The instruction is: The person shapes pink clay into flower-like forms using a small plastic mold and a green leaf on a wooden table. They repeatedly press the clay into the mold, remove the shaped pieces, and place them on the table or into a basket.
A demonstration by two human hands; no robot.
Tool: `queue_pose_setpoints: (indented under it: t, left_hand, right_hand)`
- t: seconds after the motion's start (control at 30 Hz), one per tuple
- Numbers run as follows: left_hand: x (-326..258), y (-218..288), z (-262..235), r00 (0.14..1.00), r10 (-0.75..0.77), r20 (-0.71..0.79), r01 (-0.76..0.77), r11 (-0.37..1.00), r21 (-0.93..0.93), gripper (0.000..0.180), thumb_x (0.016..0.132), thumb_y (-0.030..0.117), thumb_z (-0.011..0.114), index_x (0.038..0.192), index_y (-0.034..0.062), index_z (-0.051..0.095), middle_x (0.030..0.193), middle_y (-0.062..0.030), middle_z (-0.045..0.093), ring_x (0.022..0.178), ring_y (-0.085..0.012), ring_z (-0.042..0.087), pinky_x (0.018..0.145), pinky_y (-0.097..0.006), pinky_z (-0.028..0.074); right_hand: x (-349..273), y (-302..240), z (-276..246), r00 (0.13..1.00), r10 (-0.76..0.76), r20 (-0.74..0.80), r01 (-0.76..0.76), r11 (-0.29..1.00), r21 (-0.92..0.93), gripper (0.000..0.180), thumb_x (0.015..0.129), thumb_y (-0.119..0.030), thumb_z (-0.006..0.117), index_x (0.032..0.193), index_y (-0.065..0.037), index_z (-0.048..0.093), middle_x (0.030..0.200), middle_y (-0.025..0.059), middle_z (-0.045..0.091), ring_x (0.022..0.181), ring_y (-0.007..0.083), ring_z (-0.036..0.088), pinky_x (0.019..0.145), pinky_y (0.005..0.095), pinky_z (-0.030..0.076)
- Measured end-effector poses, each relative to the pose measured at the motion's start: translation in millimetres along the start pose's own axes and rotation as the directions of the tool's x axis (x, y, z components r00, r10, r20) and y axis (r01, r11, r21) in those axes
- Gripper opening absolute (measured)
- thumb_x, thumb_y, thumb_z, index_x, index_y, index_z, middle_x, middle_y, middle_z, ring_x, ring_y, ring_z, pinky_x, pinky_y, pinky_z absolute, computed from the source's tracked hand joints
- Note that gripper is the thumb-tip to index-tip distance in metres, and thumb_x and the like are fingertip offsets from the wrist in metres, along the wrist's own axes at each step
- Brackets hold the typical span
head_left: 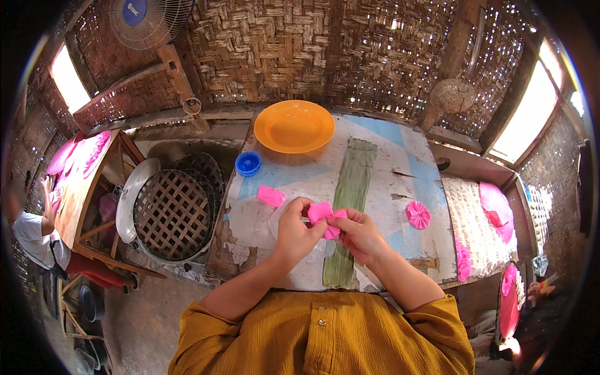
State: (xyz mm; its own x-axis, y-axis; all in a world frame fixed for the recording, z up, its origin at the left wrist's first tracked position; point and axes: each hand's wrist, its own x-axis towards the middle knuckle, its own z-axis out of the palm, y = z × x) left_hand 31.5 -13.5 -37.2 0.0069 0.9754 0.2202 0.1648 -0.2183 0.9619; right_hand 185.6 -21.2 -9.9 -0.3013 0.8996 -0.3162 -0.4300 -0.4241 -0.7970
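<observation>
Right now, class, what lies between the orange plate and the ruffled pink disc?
The head view shows a long green strip lying between the orange plate and pink disc, painted tabletop on either side.

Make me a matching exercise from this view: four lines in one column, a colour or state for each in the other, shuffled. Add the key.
1. Large dish
2. Leaf strip
3. Small container
4. Left hand and right hand

A. green
B. holding pink material
C. orange-yellow
D. blue

Pairs: 1-C, 2-A, 3-D, 4-B
</observation>
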Motion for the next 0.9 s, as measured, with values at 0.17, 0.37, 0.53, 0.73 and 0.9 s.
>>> queue_pose_setpoints:
  t: [0.17, 0.37, 0.53, 0.73, 0.9]
  left_hand:
    - [5.1, 1.2, -5.7, 0.998, 0.021, -0.057, -0.014, 0.992, 0.124, 0.028, 0.074, 0.006, 0.067, 0.098, -0.0008, 0.054, 0.094, -0.0130, 0.059, 0.083, -0.0200, 0.060, 0.068, -0.032, 0.052]
    - [-6.3, 8.8, -10.6, 0.943, 0.328, 0.049, -0.318, 0.855, 0.409, 0.032, 0.087, 0.023, 0.059, 0.108, -0.0007, 0.056, 0.103, -0.0154, 0.062, 0.088, -0.0226, 0.062, 0.082, -0.035, 0.048]
    - [-12.9, 14.7, -0.6, 0.939, -0.170, 0.299, 0.256, 0.927, -0.274, 0.038, 0.096, 0.031, 0.046, 0.109, -0.0030, 0.059, 0.102, -0.0114, 0.063, 0.091, -0.0186, 0.061, 0.086, -0.031, 0.047]
    - [-12.0, 15.1, 7.7, 0.952, -0.240, 0.188, 0.301, 0.638, -0.708, 0.027, 0.093, 0.020, 0.053, 0.106, -0.0017, 0.061, 0.101, -0.0062, 0.062, 0.092, -0.0111, 0.058, 0.085, -0.025, 0.046]
    - [-12.4, 12.1, 9.2, 0.967, -0.195, 0.166, 0.254, 0.636, -0.728, 0.024, 0.087, 0.007, 0.060, 0.110, -0.0021, 0.058, 0.102, -0.0053, 0.062, 0.092, -0.0099, 0.057, 0.083, -0.024, 0.045]
  right_hand:
    - [-11.5, -17.8, -5.7, 0.999, 0.026, -0.044, -0.020, 0.990, 0.141, 0.011, 0.086, -0.008, 0.057, 0.096, -0.002, 0.057, 0.093, 0.0066, 0.062, 0.084, 0.0169, 0.062, 0.078, 0.0304, 0.052]
    - [-18.7, -28.6, -6.5, 0.990, -0.138, 0.024, 0.126, 0.950, 0.285, 0.014, 0.088, -0.014, 0.055, 0.095, -0.003, 0.058, 0.094, 0.0066, 0.063, 0.084, 0.0172, 0.061, 0.078, 0.0321, 0.051]
    - [-15.9, -21.8, -1.6, 0.969, -0.248, -0.015, 0.248, 0.968, 0.026, 0.018, 0.089, -0.016, 0.055, 0.099, -0.002, 0.059, 0.093, 0.0067, 0.063, 0.082, 0.0151, 0.060, 0.072, 0.0299, 0.049]
    - [-12.2, -7.6, 2.3, 0.951, -0.310, 0.009, 0.307, 0.940, -0.151, 0.021, 0.089, -0.018, 0.056, 0.101, 0.000, 0.059, 0.095, 0.0068, 0.063, 0.083, 0.0133, 0.059, 0.071, 0.0292, 0.050]
    - [-10.5, 0.1, 3.7, 0.913, -0.407, 0.030, 0.389, 0.845, -0.366, 0.021, 0.089, -0.016, 0.058, 0.099, 0.002, 0.060, 0.087, 0.0062, 0.064, 0.078, 0.0113, 0.060, 0.067, 0.0271, 0.050]
